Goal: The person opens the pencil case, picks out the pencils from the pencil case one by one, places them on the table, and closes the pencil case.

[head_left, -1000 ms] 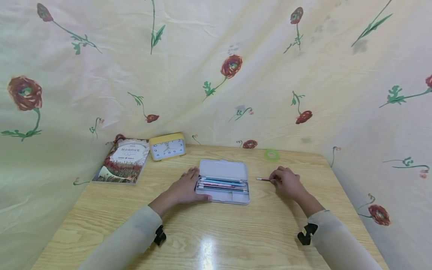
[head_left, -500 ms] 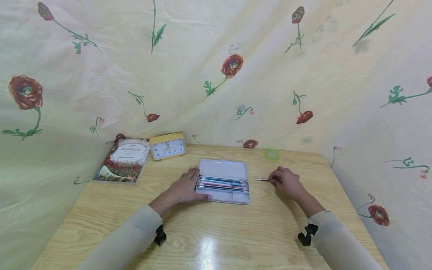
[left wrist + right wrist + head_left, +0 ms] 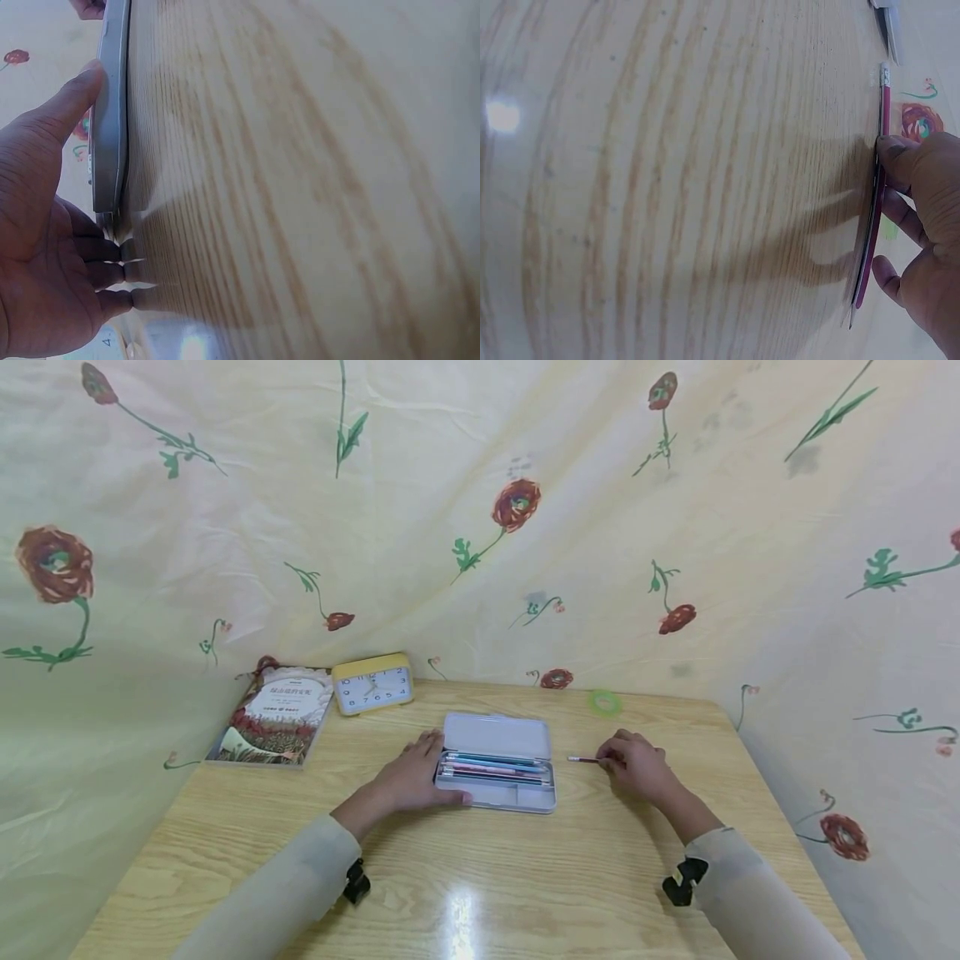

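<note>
An open pale pencil case point(image 3: 491, 797) lies mid-table, its lid point(image 3: 497, 737) folded back. Several pencils point(image 3: 495, 770) lie inside it. My left hand point(image 3: 408, 777) rests against the case's left end; the thumb touches its front edge and the fairly straight fingers reach along the left side. In the left wrist view, the thumb lies on the case's side wall point(image 3: 111, 142) and the fingertips meet the table. To the right of the case, my right hand point(image 3: 636, 766) pinches a red-and-black pencil point(image 3: 886, 112) between thumb and fingers, low over the table, its white eraser end toward the case.
A yellow clock point(image 3: 372, 685) and a book point(image 3: 277, 718) are at the back left. Toward the back right lies a green tape roll point(image 3: 603, 702). A flower-print curtain point(image 3: 420, 527) hangs behind the wooden table point(image 3: 525, 877).
The pencil and right fingers have shifted very slightly left. The left hand and the pencil case stay in place.
</note>
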### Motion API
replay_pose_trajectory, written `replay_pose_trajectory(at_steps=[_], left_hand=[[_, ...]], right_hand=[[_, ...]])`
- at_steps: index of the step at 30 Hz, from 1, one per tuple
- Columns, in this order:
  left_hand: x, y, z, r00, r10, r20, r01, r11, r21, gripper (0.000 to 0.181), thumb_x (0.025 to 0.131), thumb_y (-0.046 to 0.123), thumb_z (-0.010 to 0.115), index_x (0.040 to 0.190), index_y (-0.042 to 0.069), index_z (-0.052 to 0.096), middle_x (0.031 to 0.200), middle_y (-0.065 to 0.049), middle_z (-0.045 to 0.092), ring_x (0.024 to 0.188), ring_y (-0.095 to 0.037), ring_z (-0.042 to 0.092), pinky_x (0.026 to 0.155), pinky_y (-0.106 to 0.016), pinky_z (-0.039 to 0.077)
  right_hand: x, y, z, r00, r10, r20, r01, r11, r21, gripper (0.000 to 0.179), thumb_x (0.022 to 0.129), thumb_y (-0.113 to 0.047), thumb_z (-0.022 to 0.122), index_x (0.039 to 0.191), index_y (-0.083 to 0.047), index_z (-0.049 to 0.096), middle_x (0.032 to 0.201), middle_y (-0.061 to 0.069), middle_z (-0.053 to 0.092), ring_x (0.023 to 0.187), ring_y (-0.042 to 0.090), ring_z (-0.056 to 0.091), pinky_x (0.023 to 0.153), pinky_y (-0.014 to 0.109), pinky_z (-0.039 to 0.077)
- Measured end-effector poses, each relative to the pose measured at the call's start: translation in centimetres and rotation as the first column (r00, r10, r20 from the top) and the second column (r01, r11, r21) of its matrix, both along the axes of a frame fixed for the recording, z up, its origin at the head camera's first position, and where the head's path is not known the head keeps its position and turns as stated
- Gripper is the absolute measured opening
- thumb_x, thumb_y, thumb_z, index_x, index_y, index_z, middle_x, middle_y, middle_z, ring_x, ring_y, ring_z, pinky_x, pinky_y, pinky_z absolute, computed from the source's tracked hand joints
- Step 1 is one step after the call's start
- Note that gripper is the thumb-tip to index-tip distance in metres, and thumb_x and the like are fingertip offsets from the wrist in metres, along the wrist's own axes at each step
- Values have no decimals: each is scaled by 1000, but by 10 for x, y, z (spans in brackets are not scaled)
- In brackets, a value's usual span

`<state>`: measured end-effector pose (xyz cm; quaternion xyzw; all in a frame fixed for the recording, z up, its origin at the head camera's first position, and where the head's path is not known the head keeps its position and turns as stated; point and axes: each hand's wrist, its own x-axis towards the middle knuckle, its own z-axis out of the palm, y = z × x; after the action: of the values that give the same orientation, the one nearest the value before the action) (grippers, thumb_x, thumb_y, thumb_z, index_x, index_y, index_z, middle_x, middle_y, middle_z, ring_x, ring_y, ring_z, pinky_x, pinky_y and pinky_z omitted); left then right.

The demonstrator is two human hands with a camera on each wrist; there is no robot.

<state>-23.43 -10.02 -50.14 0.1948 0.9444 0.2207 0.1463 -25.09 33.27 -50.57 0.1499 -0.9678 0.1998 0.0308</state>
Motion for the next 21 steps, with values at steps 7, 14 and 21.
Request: replay_pose_trajectory(at_steps=[7, 14, 21], left_hand=[[2, 1, 4, 1000, 6, 8, -7, 1000, 6, 131, 90, 79, 75, 175, -3, 20, 185, -21, 20, 174, -38, 16, 142, -54, 19], [2, 1, 3, 1000, 12, 10, -12, 1000, 6, 130, 89, 79, 76, 175, -3, 21, 185, -20, 20, 174, -38, 16, 142, -53, 18], [1, 1, 2, 1000, 17, 14, -17, 1000, -1, 131, 89, 81, 74, 176, 0, 20, 186, -18, 18, 175, -36, 14, 143, -52, 17]], right_hand=[[-2, -5, 1, 999, 20, -37, -20, 1000, 2, 4, 102, -11, 79, 105, -11, 82, 101, 3, 72, 99, 30, 67, 80, 60, 49], [2, -30, 11, 990, 101, -103, -104, 994, -19, 7, 100, -9, 81, 107, -10, 83, 102, 4, 75, 99, 30, 69, 77, 53, 51], [0, -60, 17, 976, 178, -126, -180, 984, -7, 9, 100, -12, 82, 109, -11, 84, 102, 1, 75, 98, 25, 67, 78, 49, 50]])
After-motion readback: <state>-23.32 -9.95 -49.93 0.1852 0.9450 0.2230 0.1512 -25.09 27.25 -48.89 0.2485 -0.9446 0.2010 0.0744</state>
